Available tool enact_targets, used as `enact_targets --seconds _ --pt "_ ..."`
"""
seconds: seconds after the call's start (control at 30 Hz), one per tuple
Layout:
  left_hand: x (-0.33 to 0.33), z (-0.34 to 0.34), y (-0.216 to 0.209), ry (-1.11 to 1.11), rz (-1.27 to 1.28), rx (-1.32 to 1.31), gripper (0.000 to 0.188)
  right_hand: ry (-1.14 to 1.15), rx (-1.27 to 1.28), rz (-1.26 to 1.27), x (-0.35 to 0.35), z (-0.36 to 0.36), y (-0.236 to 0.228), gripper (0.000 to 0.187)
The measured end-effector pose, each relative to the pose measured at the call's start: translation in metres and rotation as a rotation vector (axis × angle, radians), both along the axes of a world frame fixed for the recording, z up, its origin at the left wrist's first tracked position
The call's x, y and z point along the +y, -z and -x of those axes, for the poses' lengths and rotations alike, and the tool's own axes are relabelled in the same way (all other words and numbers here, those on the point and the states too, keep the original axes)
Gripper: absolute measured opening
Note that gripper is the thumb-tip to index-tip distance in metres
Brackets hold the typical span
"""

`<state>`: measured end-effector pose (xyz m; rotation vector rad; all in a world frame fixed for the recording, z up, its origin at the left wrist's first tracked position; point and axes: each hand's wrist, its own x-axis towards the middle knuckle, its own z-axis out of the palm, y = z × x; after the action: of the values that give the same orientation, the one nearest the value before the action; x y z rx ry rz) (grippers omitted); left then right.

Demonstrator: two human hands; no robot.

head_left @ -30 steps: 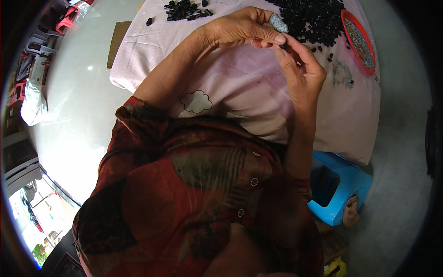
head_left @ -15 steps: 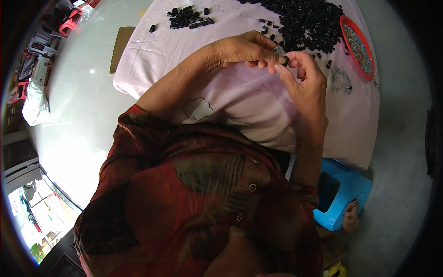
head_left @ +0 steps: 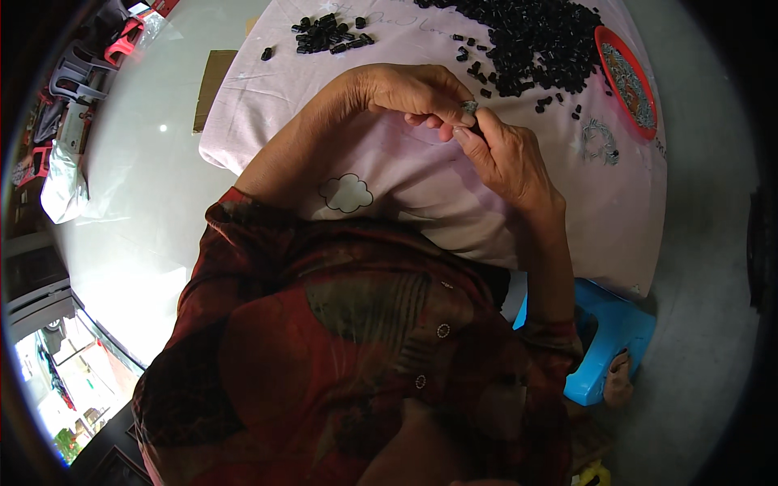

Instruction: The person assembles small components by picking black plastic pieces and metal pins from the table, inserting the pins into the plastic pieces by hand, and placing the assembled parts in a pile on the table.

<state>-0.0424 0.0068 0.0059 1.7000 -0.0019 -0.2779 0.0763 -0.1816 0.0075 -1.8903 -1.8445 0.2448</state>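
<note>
My left hand is closed, with small silvery metal pieces showing between its thumb and fingers. My right hand meets it fingertip to fingertip, pinching a small black cylinder that the fingers mostly hide. Both hands are above the near part of a pink cloth. Just beyond them spreads a large heap of black cylinders, with several loose ones along its edge. A smaller group of the same black pieces lies beyond my left wrist.
At the right edge of the cloth, a red dish holds silvery metal pieces. More thin metal pieces lie beside my right hand. A blue plastic stool stands below the table at right. Cardboard sticks out at left.
Both hands have shifted left and slightly nearer, still together. The right hand has turned further over the black cylinder, and the metal pieces show more clearly in the left.
</note>
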Motion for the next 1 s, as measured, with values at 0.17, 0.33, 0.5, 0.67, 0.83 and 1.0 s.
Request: enact_targets --seconds 0.17,0.33,0.5,0.67,0.83,1.0 --pt "-0.002 0.004 -0.005 0.007 -0.058 -0.017 0.029 -0.003 0.004 -0.003 0.0 0.002 0.007 0.024" --pt "-0.003 0.0 -0.002 -0.038 -0.049 0.028 0.028 -0.014 0.052 -0.074 0.002 0.001 0.008 0.025" --pt "-0.003 0.002 -0.01 -0.177 -0.077 -0.01 0.027 0.122 -0.067 -0.104 0.0 -0.003 -0.003 0.034" --pt "0.059 0.038 -0.013 -0.727 -0.536 -0.236 0.023 0.69 -0.273 -0.111 -0.031 -0.068 -0.014 0.036" --pt "0.097 0.06 -0.005 -0.914 -0.834 -0.146 0.025 0.857 -0.47 -0.094 -0.068 -0.133 0.018 0.031" --pt "0.072 0.044 -0.015 -0.986 -0.999 -0.336 0.024 0.873 -0.292 -0.237 -0.067 -0.127 0.022 0.029"
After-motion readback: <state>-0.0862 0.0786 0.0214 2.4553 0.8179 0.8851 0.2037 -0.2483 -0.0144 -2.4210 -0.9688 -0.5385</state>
